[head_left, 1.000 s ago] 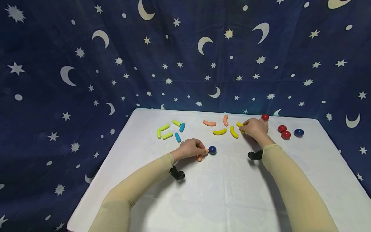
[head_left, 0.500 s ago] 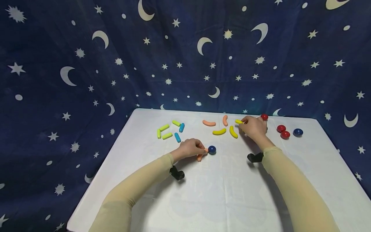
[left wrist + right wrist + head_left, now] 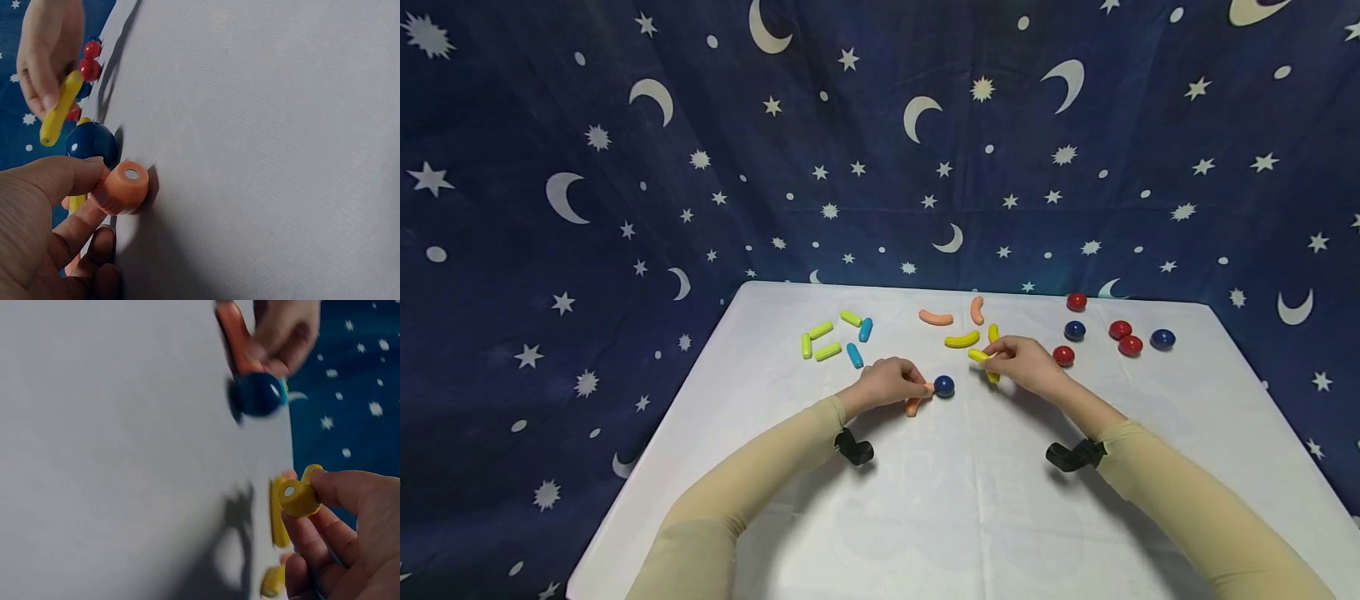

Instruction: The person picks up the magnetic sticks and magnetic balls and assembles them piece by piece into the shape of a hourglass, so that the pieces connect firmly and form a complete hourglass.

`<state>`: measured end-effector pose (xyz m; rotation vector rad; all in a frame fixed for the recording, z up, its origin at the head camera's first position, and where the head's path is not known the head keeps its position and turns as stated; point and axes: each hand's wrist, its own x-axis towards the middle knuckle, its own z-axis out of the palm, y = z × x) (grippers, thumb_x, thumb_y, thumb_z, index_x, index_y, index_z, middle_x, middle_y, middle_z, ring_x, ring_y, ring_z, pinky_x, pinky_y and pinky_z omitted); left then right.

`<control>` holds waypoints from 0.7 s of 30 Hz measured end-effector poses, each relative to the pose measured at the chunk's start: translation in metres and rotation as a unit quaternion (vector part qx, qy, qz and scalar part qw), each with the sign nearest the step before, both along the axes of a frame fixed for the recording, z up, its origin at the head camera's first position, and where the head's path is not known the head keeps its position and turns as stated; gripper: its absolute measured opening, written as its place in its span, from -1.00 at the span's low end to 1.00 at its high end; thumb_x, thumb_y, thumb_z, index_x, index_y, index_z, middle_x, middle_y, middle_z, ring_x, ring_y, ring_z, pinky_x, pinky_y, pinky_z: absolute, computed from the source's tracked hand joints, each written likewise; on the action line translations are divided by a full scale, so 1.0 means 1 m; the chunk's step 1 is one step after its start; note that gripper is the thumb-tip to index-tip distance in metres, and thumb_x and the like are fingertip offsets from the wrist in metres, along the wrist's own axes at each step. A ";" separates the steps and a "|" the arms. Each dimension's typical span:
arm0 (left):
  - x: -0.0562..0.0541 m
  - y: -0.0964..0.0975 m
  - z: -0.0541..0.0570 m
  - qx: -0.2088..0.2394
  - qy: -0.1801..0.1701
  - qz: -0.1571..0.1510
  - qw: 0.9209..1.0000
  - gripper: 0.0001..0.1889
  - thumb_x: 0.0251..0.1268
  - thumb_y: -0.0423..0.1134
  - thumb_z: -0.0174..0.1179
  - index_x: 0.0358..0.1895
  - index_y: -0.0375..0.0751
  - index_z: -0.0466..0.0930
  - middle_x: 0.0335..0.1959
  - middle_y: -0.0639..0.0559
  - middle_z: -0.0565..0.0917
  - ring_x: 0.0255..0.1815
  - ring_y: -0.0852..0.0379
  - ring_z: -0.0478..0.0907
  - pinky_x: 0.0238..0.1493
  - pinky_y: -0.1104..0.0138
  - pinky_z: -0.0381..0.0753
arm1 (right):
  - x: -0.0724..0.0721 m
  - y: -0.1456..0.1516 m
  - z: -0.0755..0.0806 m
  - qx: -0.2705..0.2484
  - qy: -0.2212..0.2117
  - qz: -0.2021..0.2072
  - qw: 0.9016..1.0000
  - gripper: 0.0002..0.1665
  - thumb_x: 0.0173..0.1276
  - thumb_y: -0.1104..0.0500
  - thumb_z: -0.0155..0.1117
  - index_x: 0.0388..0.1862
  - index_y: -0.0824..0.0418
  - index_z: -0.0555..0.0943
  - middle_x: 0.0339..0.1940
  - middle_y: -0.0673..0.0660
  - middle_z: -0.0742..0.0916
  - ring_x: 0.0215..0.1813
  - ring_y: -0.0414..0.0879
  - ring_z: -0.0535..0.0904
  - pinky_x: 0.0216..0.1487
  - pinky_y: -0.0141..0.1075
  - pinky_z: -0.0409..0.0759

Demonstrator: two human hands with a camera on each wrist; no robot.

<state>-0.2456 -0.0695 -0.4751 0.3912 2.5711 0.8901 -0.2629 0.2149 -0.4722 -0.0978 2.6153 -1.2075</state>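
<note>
Now the left hand [image 3: 891, 382], thumb and fingers closed in a pinch, grips a smooth, curved orange piece [image 3: 127, 189] against a glossy blue ball [image 3: 944, 386]. Likewise, the right hand [image 3: 1026, 364] pinches a curved yellow piece [image 3: 60, 109] above the finely woven white cloth [image 3: 925, 517], which spreads broadly nearer the person; one red ball [image 3: 1077, 302] sits near its far edge.

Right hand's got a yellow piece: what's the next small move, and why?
Probably ease the yellow piece in the right hand toward the dark blue ball: it is held near the ball but apart from it, while the left hand pinches the orange piece, whose end appears to meet the ball's other side.
</note>
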 end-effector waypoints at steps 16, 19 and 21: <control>0.000 -0.001 -0.001 0.002 -0.002 0.000 1.000 -0.73 0.31 0.17 0.35 -0.28 0.08 0.70 -0.42 0.19 0.69 -0.29 0.17 0.55 -0.09 0.19 0.40 | 0.031 -0.014 -0.018 -0.011 -0.043 0.015 0.999 -0.59 0.30 0.01 0.50 -0.01 0.23 0.69 -0.29 0.09 0.66 -0.26 -0.02 0.48 -0.27 -0.24 0.42; 0.000 0.000 -0.001 0.002 -0.002 0.001 1.000 -0.73 0.31 0.17 0.35 -0.28 0.08 0.70 -0.42 0.19 0.69 -0.30 0.17 0.55 -0.10 0.19 0.40 | 0.031 -0.016 -0.018 -0.008 -0.047 0.013 0.999 -0.59 0.29 0.01 0.51 -0.01 0.23 0.69 -0.29 0.10 0.65 -0.26 -0.02 0.48 -0.28 -0.24 0.43; 0.000 0.000 -0.001 0.001 -0.001 0.001 1.000 -0.73 0.31 0.17 0.35 -0.29 0.08 0.70 -0.42 0.19 0.69 -0.30 0.17 0.55 -0.10 0.20 0.40 | 0.031 -0.017 -0.018 -0.006 -0.048 0.012 0.999 -0.59 0.29 0.01 0.51 -0.01 0.23 0.69 -0.30 0.10 0.65 -0.27 -0.03 0.48 -0.28 -0.24 0.43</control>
